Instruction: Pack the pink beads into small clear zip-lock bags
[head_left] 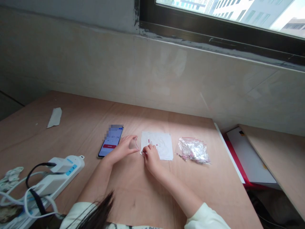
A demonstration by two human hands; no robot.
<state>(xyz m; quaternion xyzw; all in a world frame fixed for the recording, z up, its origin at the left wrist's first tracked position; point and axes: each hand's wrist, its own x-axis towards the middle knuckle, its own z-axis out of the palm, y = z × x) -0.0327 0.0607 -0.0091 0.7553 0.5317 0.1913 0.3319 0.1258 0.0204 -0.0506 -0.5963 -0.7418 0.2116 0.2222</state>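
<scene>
Live at the table: 2 bare hands working close together. The right hand [150, 158] is down on a white paper sheet [160, 149], its fingertips [145, 149] bunched at the near left corner, pinching something too small to make out. Just beside it, the left hand [121, 150] curls into a C, thumb and forefinger almost meeting (a thin clear strand may sit there, but I can't tell). Small pink beads [149, 140] lie on the sheet just past the right hand. Further right, a clear plastic bag [194, 150] holds more pink pieces. Left of the hands, a smartphone [111, 141] with its top blurred lies on the plywood table [166, 190].
</scene>
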